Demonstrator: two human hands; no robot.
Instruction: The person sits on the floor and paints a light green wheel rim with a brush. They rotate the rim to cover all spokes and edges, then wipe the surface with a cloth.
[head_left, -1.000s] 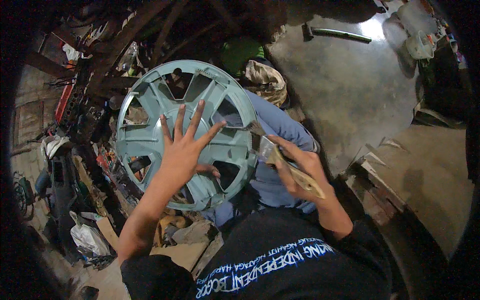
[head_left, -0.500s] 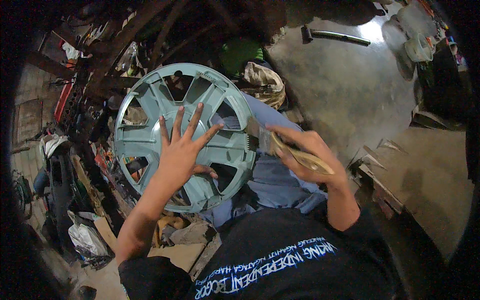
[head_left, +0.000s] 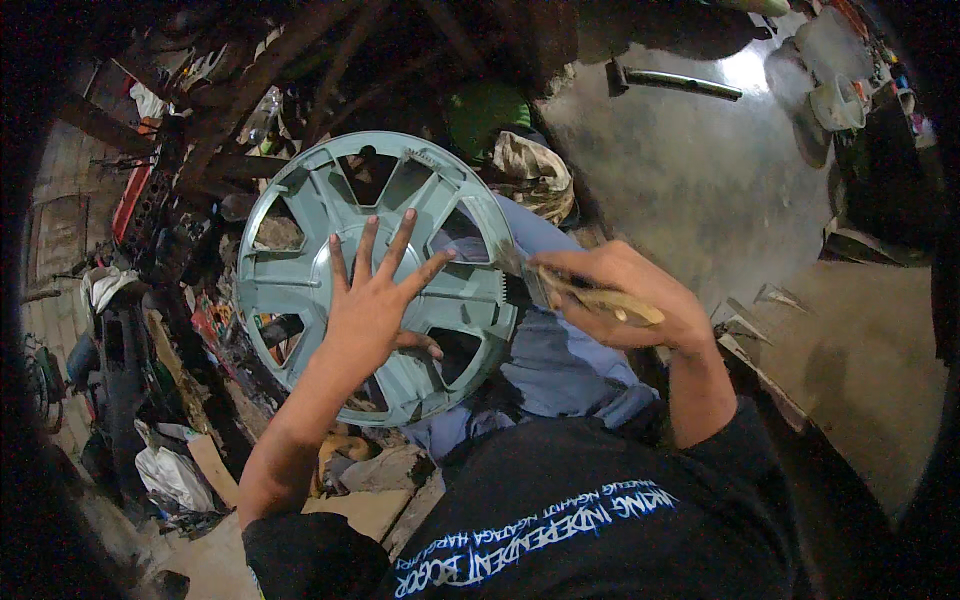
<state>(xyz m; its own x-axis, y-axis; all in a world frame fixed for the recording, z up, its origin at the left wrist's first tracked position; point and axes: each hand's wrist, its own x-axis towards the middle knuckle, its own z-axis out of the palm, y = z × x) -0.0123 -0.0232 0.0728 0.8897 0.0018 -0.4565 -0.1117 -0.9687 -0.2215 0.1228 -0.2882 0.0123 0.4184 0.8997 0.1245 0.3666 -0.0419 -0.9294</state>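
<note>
A round grey-green plastic wheel cover (head_left: 290, 268) with wide spokes rests tilted across my lap. My left hand (head_left: 366, 312) lies on its hub, fingers spread, pressing on the face without wrapping round it. My right hand (head_left: 625, 295) is closed on what looks like a flat paintbrush (head_left: 625, 305), its yellowish handle pointing right. The brush's working end meets the right rim of the cover and is smeared by motion. Part of the handle is hidden behind my fingers.
Blue-grey cloth (head_left: 560, 365) covers my legs under the cover. A crumpled pale cloth (head_left: 530, 165) lies beyond it. On the concrete floor at far right are a hammer-like metal tool (head_left: 680, 82) and a whitish bucket (head_left: 838, 103). Cluttered parts and a white bag (head_left: 172, 475) lie left.
My right hand has shifted slightly right and the paintbrush handle lies flatter. The wheel cover and my left hand sit slightly farther right in the picture; the left hand keeps its place on the hub.
</note>
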